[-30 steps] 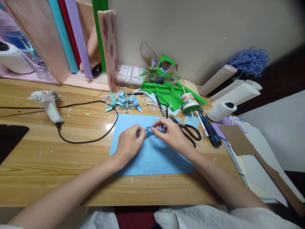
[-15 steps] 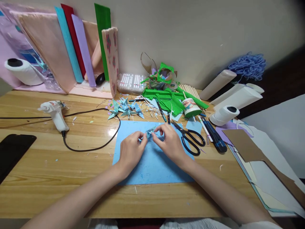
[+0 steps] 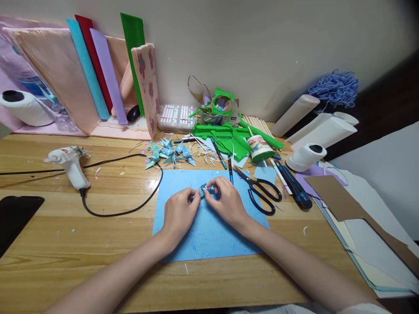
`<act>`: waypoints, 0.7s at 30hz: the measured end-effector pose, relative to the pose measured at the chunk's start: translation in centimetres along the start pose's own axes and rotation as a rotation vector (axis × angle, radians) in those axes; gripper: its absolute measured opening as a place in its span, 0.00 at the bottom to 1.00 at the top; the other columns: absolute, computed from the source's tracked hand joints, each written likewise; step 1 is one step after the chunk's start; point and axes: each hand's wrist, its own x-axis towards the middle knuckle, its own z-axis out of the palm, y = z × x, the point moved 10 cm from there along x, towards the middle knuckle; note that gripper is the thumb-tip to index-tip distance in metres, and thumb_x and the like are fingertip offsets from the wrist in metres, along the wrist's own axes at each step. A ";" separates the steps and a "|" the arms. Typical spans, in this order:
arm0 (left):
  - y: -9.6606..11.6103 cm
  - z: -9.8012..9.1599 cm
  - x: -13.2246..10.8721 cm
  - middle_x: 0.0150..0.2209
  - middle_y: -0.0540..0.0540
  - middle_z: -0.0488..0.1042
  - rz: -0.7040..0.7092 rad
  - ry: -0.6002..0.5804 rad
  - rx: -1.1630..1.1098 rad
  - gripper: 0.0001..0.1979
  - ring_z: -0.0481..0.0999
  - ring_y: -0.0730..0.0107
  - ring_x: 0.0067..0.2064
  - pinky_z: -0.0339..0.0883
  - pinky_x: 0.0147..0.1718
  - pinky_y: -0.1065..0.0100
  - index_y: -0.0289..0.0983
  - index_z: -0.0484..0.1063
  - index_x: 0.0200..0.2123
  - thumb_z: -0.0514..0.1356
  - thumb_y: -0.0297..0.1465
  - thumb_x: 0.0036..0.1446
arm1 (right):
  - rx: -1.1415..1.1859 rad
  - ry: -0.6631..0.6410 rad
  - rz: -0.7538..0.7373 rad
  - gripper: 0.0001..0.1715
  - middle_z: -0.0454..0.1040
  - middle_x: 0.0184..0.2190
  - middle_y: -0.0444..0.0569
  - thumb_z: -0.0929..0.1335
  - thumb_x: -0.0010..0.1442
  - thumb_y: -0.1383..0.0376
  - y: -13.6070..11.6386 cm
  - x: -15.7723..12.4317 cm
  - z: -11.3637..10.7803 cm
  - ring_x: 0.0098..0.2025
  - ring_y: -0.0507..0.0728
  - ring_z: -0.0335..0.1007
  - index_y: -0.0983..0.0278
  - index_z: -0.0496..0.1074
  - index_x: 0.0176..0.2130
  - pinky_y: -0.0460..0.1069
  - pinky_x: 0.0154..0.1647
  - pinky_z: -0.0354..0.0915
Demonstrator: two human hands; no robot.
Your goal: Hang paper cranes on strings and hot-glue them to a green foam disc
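Note:
A small blue folded paper crane [image 3: 202, 190] is pinched between my two hands, partly covered by the fingers. My left hand [image 3: 181, 211] grips its left side between thumb and forefinger. My right hand [image 3: 225, 198] pinches its right side the same way. Both hands are over a blue sheet [image 3: 209, 240] lying on the wooden table. Several more blue paper cranes [image 3: 170, 152] lie in a cluster beyond the sheet's far left edge. Black-handled scissors [image 3: 262, 192] rest at the sheet's right edge, close to my right hand.
A white glue gun [image 3: 70, 165] with a black cord [image 3: 114, 215] stands at left, near a dark phone [image 3: 18, 218]. Green crepe paper [image 3: 229, 137] and markers [image 3: 176, 117] lie at the back. On the right are a utility knife [image 3: 294, 187], cardboard [image 3: 334, 196] and white rolls [image 3: 306, 157].
The crane has turned in my fingers and shows less of itself. My fingertips have come a little closer together. The whole view has shifted slightly.

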 end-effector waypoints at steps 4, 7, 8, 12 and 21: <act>0.0 0.0 -0.1 0.31 0.48 0.78 -0.002 0.001 0.011 0.15 0.72 0.72 0.28 0.55 0.28 0.72 0.38 0.74 0.28 0.51 0.37 0.59 | -0.004 -0.009 0.006 0.02 0.65 0.27 0.44 0.66 0.56 0.67 0.1 0.0 0.0 0.32 0.54 0.61 0.63 0.65 0.32 0.48 0.34 0.57; 0.0 0.0 -0.1 0.30 0.48 0.78 -0.001 0.007 0.019 0.14 0.72 0.72 0.28 0.55 0.28 0.72 0.38 0.74 0.28 0.51 0.37 0.59 | -0.013 -0.004 0.002 0.03 0.65 0.27 0.44 0.66 0.56 0.66 -0.1 0.0 0.0 0.32 0.54 0.61 0.63 0.64 0.33 0.49 0.34 0.57; 0.0 0.0 -0.2 0.30 0.48 0.78 0.000 0.008 0.019 0.14 0.71 0.72 0.28 0.55 0.28 0.72 0.38 0.74 0.28 0.51 0.37 0.58 | -0.016 0.000 -0.002 0.04 0.65 0.27 0.44 0.66 0.56 0.66 -0.2 0.0 0.0 0.32 0.54 0.61 0.63 0.64 0.33 0.49 0.34 0.58; 0.1 0.0 -0.2 0.30 0.48 0.77 0.009 0.010 0.013 0.15 0.71 0.72 0.28 0.55 0.27 0.72 0.38 0.74 0.28 0.51 0.37 0.59 | -0.049 0.016 -0.037 0.02 0.66 0.27 0.45 0.65 0.57 0.66 -0.7 0.0 -0.2 0.32 0.55 0.61 0.62 0.65 0.32 0.49 0.34 0.57; 0.2 0.1 -0.2 0.30 0.48 0.77 0.024 0.013 0.015 0.15 0.71 0.72 0.28 0.55 0.28 0.72 0.38 0.73 0.28 0.51 0.38 0.59 | -0.082 0.018 -0.027 0.04 0.66 0.26 0.45 0.65 0.57 0.67 -0.6 0.0 -0.3 0.32 0.55 0.61 0.62 0.64 0.29 0.49 0.34 0.57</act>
